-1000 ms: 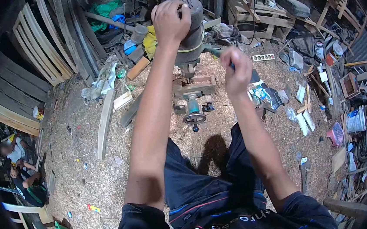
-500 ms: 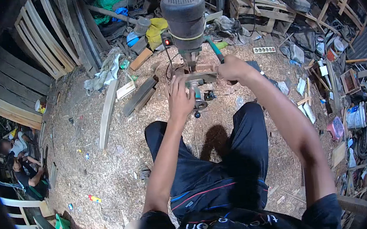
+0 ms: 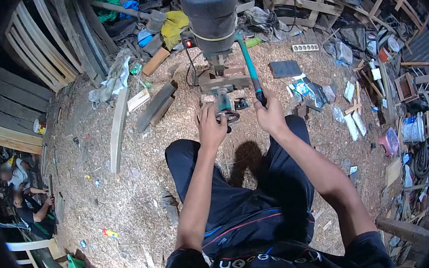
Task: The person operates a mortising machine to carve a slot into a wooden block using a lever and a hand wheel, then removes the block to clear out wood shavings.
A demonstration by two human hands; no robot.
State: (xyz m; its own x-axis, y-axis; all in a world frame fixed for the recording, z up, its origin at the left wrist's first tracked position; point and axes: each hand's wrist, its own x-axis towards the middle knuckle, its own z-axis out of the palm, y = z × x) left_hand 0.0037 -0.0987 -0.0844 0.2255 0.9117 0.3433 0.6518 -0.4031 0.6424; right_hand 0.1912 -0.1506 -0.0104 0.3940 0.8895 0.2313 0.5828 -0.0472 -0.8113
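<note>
A drill press-like machine with a large dark motor stands in front of me. My right hand is wrapped round the dark grip of its long green lever, which slopes down toward me. Below the motor, a wooden piece lies crosswise by the tool. My left hand is closed at the left side of the round handwheel, its thumb near the rim. The wheel sits at the near end of a green vise part.
Wood shavings cover the floor. Dark timbers and a long pale board lie to the left. A power strip and a dark block lie to the right. Two people sit at the far left.
My right hand has come down and nearer with the lever, which now points toward me. My left hand has moved from the wooden piece to the handwheel. The view has shifted slightly.
</note>
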